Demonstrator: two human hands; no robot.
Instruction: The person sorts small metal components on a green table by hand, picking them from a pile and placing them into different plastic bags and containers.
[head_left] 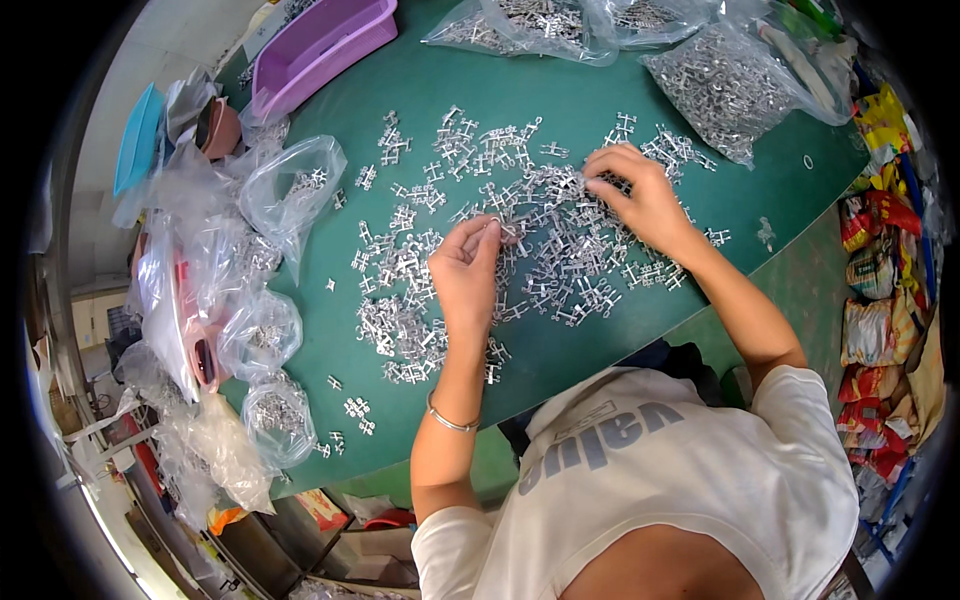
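Small silvery metal pieces [570,255], shaped like short bars with ringed ends, lie in a loose heap over the middle of the green table. My left hand [465,265] is closed above the left part of the heap. Its thumb and forefinger pinch a small metal piece [495,221], mostly covered by the fingertips. To the right, my right hand [645,200] reaches over the heap's upper side. Its fingers are bent, with a gap between thumb and forefinger, and the tips are down among the pieces. No held piece shows there. A bangle circles my left wrist.
Clear plastic bags of metal pieces [715,85] stand along the far edge. More bags [262,335] crowd the left side, beside a purple tub [320,55] and a blue basin [138,140]. The green table's [560,370] near edge runs before my body. Coloured packets [870,330] hang at right.
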